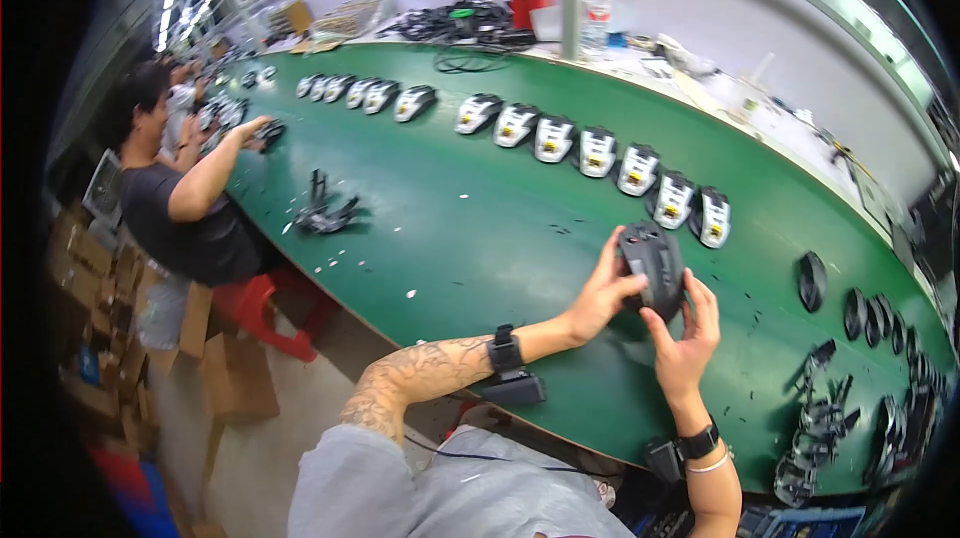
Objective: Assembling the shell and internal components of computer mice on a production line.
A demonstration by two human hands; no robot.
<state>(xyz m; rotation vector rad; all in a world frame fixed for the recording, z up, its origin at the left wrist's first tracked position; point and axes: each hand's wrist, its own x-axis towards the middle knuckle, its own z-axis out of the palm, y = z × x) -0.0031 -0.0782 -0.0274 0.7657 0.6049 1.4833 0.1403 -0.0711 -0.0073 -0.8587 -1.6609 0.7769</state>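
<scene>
Above the green table I hold a black computer mouse (655, 263) between both hands, its side with small buttons showing. My left hand (602, 296) grips its left side, the thumb lying across the lower edge. From the right and below, my right hand (686, 340) pinches it between thumb and fingers. Just beyond stands a row of mouse bodies with silver-white tops (597, 153), several with a yellow spot. The mouse's underside is hidden from me.
Black curved shells (812, 281) line the right side, with a pile of black plastic parts (815, 423) nearer. Black parts (325, 208) and white scraps lie left. A co-worker (185, 173) sits at the left edge. A bottle (596, 13) stands on the back ledge.
</scene>
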